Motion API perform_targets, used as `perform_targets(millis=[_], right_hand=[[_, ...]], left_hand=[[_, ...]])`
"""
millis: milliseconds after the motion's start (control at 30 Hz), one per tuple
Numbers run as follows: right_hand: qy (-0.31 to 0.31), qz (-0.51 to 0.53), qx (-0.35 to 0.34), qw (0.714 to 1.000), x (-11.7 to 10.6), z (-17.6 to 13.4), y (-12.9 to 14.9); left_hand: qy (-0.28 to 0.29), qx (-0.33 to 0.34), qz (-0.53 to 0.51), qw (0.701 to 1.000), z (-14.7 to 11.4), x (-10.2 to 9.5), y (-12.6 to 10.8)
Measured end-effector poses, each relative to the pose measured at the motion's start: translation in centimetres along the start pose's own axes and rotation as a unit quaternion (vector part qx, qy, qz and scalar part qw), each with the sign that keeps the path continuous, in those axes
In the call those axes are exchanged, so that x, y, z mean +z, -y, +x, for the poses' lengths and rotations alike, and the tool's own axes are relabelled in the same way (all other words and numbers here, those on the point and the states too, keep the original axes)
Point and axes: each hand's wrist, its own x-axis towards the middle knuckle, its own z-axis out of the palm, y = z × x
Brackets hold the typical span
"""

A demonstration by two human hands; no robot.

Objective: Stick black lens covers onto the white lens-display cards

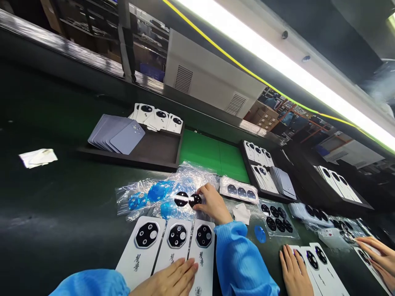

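My left hand (173, 279) lies flat, fingers stretched out, across white phone back covers. Three of these stand side by side: a left cover (142, 246), a middle cover (163, 255) and a right cover (202, 257), each with a black octagonal camera area and dark lettering. My right hand (212, 203) pinches a black camera lens cover (195, 201) between thumb and fingers, above clear plastic film. Touching or close to that piece is another black lens cover (181, 199). Crumpled blue film pieces (160, 190) lie on the clear plastic bag (191, 174) to the left.
A dark tray (160, 150) behind holds grey sheets (119, 133) and white covers (159, 117). Another tray (262, 193) stands to the right. Packed lens covers (239, 191) and a sheet of lens covers (277, 218) lie nearby. A co-worker's hand (296, 271) rests on covers at right.
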Motion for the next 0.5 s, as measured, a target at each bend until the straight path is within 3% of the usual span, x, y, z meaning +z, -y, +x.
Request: perform_targets(millis=[200,500], right_hand=[[0.037,-0.03,0.009,0.999,-0.4,1.2,0.8],[0.001,-0.06,-0.013,0.998,0.4,-1.3,1.9]], left_hand=[[-0.005,-0.009,-0.002,1.0,0.0,-0.6,-0.3],[-0.039,-0.03,0.0,0.999,0.1,-0.1,-0.6]])
